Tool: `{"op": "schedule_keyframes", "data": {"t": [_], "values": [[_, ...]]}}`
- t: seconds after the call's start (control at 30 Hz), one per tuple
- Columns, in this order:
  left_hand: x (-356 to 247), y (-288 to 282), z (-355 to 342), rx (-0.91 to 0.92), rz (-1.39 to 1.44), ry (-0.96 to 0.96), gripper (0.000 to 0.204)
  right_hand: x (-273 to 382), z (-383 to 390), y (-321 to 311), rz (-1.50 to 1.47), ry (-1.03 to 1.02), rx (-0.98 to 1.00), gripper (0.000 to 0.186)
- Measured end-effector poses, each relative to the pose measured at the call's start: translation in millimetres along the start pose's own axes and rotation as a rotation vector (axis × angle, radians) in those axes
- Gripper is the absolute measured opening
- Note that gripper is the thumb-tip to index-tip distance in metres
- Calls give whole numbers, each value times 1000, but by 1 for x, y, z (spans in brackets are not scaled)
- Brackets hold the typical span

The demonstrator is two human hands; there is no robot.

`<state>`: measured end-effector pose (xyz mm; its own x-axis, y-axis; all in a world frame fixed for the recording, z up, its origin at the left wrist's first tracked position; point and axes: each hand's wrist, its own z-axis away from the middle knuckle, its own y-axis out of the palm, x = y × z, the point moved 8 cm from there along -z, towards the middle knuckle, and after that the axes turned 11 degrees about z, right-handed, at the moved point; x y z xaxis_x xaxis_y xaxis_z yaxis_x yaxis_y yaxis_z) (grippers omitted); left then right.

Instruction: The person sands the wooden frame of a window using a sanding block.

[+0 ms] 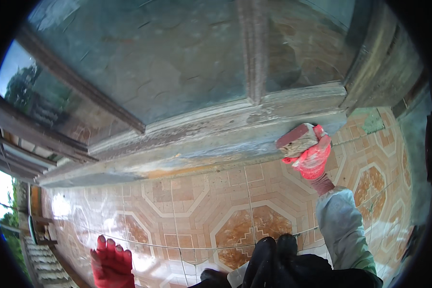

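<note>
My right hand (314, 158), in a red glove with whitish dust on it, grips a sanding block (297, 139). One face of the block is reddish brown, and its side looks worn and pale. It is at the lower edge of a weathered wooden frame (211, 115); whether it touches the wood I cannot tell. Much of the paint on the frame is worn to grey, with white and orange-brown patches along the bottom strip. Low at the left, my left hand (112, 264), also red-gloved, is held out over the floor with its fingers stretched and nothing in it.
Large glass panes (177, 57) fill the frame, split by upright wooden bars (252, 53). Below lies a glossy patterned tile floor (197, 197). A pale balustrade (41, 261) stands at the far left. My dark-clad knees (269, 264) are at the lower edge.
</note>
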<state>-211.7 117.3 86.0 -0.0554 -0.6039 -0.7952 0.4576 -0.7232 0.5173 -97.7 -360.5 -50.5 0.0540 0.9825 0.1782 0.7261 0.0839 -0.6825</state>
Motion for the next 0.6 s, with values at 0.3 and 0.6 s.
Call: {"op": "schedule_keyframes", "data": {"t": [0.3,0.6], "values": [[170,-55,-27,116,264,-587,40,283,14,60,832,-1030,-501,41],[188,-166,2,51,549,-592,37,87,1,-11,284,-753,-58,49]]}}
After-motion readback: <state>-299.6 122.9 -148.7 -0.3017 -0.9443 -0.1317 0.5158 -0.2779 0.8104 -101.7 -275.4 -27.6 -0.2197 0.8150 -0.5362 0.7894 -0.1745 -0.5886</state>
